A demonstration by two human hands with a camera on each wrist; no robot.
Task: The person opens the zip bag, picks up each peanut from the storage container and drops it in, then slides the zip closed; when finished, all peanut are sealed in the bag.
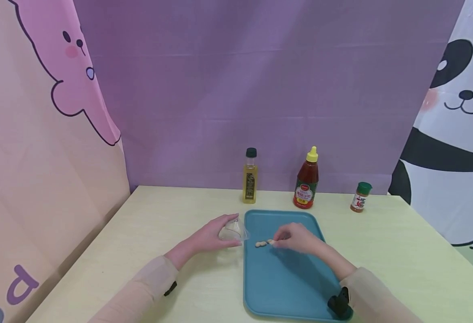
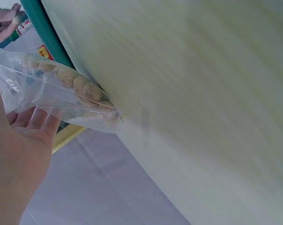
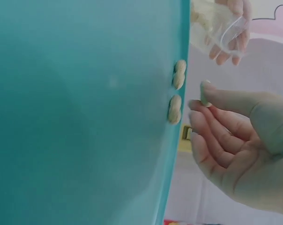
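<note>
My left hand (image 1: 213, 234) grips a clear plastic bag (image 1: 232, 230) just off the tray's left edge, thumb above and fingers below. Several peanuts (image 2: 87, 89) show through the plastic in the left wrist view. Two peanuts (image 3: 175, 109) lie end to end on the blue tray (image 1: 286, 287), near its left side. Over the tray, my right hand (image 1: 297, 237) is close beside the nearer peanut, its fingertips overlapping it in the head view. In the right wrist view, the right fingers are loosely bent, with thumb and forefinger close together and no peanut between them.
Behind the tray stand an oil bottle (image 1: 250, 179), a red sauce bottle (image 1: 306, 181) with a yellow cap and a small green-capped jar (image 1: 360, 198). The pale table (image 1: 171, 206) ends at a purple cloth backdrop (image 1: 204, 112), with printed cloths on both sides.
</note>
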